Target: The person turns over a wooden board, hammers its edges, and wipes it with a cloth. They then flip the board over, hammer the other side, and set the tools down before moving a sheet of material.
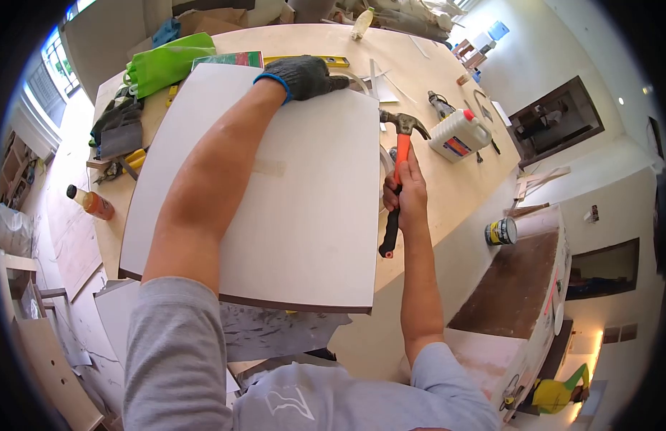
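A large white panel with a dark near edge lies on the wooden table. My left hand, in a dark glove with a blue cuff, grips the panel's far edge; its fingers curl over and are partly hidden. In my bare right hand is a claw hammer with an orange and black handle. The hammer's striking face is at the panel's right edge; whether it touches cannot be told. Just right of the hammer stands a white jug with a red cap.
Beyond the panel lie a yellow spirit level and a green bag. Gloves and a bottle of orange liquid are on the left. A power tool rests behind the jug. Another person is at the lower right.
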`<state>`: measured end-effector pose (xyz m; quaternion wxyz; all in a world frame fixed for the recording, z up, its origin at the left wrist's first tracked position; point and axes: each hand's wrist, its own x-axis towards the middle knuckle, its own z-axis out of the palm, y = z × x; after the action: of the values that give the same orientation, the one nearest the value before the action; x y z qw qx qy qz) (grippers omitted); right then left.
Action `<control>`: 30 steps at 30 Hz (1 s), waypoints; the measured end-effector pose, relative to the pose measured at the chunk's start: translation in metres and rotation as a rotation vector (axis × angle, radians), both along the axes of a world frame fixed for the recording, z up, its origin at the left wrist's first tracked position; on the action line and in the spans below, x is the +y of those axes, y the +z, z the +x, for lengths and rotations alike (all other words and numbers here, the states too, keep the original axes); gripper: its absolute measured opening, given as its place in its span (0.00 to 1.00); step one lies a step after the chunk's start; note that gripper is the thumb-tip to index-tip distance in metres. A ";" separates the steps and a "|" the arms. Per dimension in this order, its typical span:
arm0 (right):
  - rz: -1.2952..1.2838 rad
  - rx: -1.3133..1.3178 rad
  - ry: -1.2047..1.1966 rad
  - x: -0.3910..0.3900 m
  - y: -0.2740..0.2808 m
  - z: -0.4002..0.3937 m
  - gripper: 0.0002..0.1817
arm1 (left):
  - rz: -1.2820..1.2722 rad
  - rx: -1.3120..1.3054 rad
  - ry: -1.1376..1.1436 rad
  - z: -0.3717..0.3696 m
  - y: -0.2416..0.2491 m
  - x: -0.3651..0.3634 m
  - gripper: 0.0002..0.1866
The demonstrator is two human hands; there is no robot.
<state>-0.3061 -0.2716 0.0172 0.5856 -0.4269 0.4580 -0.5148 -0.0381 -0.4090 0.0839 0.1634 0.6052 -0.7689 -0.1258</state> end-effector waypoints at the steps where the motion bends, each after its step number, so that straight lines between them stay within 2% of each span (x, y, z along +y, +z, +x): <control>1: -0.006 -0.018 -0.052 0.006 0.000 0.001 0.28 | 0.008 0.013 0.006 0.000 0.001 0.002 0.34; 3: -0.038 -0.096 -0.162 0.016 0.003 0.009 0.28 | 0.018 0.009 0.007 0.000 0.000 0.000 0.34; 7: -0.010 0.057 -0.011 0.038 0.003 0.001 0.28 | 0.056 -0.014 0.001 0.001 0.004 0.002 0.38; 10: -0.047 -0.036 -0.177 0.053 0.002 0.014 0.28 | 0.081 -0.014 -0.003 0.001 0.004 0.004 0.40; 12: -0.004 0.215 0.147 0.062 0.011 0.008 0.28 | 0.083 -0.015 0.004 0.000 0.004 0.002 0.40; 14: -0.134 0.226 0.041 0.069 0.013 0.018 0.28 | 0.044 -0.031 -0.019 0.002 -0.002 -0.007 0.39; 16: -0.171 -0.054 -0.136 0.068 0.019 0.022 0.28 | 0.021 -0.042 -0.031 0.002 -0.013 -0.013 0.38; 18: -0.184 -0.083 -0.238 0.061 0.021 0.008 0.27 | 0.000 -0.063 -0.034 0.003 -0.011 -0.013 0.38; 20: -0.141 -0.014 -0.193 0.059 0.014 -0.007 0.27 | 0.008 -0.040 -0.010 0.003 -0.004 -0.007 0.38; 23: -0.037 -0.064 -0.250 0.058 0.001 0.002 0.28 | 0.013 -0.025 0.017 -0.001 -0.002 -0.001 0.38; 26: 0.031 0.142 -0.031 0.065 -0.005 0.002 0.28 | 0.011 -0.036 0.013 0.001 0.000 -0.003 0.38; 29: -0.063 -0.014 -0.199 0.063 -0.003 0.012 0.28 | -0.001 -0.039 -0.011 0.003 -0.009 -0.012 0.39; 30: -0.048 0.047 -0.146 0.060 -0.004 0.012 0.28 | -0.009 -0.046 -0.026 0.003 -0.012 -0.013 0.39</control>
<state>-0.2945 -0.2112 0.0129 0.5251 -0.4182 0.4889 -0.5571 -0.0355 -0.4225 0.0724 0.1469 0.5971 -0.7808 -0.1105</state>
